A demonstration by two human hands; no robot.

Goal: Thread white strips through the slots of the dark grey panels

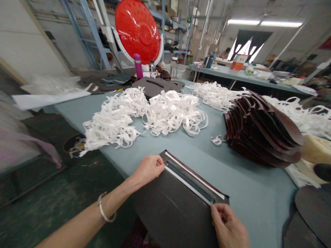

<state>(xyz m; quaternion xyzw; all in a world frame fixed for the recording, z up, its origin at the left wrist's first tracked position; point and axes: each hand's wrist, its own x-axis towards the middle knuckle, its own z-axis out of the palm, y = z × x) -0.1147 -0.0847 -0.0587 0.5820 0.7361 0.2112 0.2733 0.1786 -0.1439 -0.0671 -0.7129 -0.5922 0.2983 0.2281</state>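
A dark grey panel (178, 210) with a long narrow slot lies over the front edge of the table. Two white strips run along it, one beside the slot and one near the far edge. My left hand (151, 167) pinches the left end of the near white strip (187, 185), beside the slot's corner. At that strip's right end, the thumb and fingers of my right hand (229, 224) are closed on it. Dark reddish-brown material shows along the panel's far edge.
Heaps of white strips (173, 112) lie across the blue-green table (207, 151). To the right stands a stack of dark brown curved pieces (261, 134), with dark flat pieces (315, 210) nearer me. Behind are a purple bottle (138, 66) and a red round basket (138, 29).
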